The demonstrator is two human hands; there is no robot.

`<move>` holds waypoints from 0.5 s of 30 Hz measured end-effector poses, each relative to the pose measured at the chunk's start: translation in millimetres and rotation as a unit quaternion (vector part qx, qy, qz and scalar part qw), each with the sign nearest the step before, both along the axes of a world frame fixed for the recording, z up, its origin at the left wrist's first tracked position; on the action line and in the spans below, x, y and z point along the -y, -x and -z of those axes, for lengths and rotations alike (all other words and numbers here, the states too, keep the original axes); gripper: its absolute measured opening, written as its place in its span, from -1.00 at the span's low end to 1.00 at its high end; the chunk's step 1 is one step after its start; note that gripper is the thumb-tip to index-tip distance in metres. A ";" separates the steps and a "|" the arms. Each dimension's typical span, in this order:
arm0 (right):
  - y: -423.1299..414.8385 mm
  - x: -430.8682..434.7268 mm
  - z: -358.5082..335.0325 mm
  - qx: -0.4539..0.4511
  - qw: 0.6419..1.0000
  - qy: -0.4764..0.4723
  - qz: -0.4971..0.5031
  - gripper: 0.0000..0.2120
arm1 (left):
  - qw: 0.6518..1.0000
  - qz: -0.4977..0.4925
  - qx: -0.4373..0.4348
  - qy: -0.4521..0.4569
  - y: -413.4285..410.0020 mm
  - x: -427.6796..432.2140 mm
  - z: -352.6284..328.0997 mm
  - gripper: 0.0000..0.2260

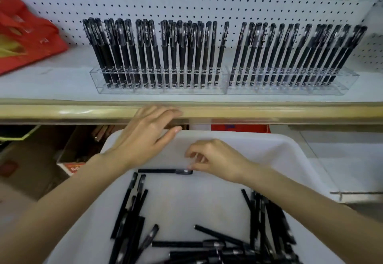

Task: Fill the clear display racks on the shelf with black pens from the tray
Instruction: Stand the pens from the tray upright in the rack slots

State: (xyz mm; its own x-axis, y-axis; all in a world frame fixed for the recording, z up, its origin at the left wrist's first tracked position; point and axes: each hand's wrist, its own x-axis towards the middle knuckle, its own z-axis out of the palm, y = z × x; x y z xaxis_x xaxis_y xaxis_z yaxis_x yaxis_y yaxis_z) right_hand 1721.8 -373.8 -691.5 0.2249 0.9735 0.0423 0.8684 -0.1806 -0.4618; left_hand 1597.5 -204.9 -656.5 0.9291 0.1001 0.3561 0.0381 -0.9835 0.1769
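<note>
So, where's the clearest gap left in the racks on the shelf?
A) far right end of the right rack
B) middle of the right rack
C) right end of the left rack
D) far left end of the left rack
C: at the right end of the left rack, one pen stands alone with open slots on both sides, while the rest of that rack and the right rack are closely packed.
</note>
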 end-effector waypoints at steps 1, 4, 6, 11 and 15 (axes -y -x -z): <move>3.3 -2.8 10.0 0.003 1.000 0.022 -0.001 -0.70 | 1.000 -0.005 0.003 0.006 3.5 -0.3 2.9 -0.56; 11.0 -9.4 34.9 0.006 0.998 0.062 0.004 -0.64 | 0.999 -0.010 -0.009 0.029 14.0 -2.1 14.7 -0.55; 15.5 -11.1 46.4 -0.002 0.998 0.068 0.009 -0.61 | 0.999 -0.014 -0.024 0.037 20.1 -3.5 23.4 -0.54; 19.8 -9.8 62.6 -0.010 0.998 0.051 0.025 -0.60 | 0.996 -0.040 -0.052 0.061 27.4 -8.1 39.7 -0.45; 22.9 -6.5 70.7 -0.008 0.999 0.038 0.028 -0.57 | 0.995 -0.048 -0.050 0.065 25.3 -5.4 44.2 -0.44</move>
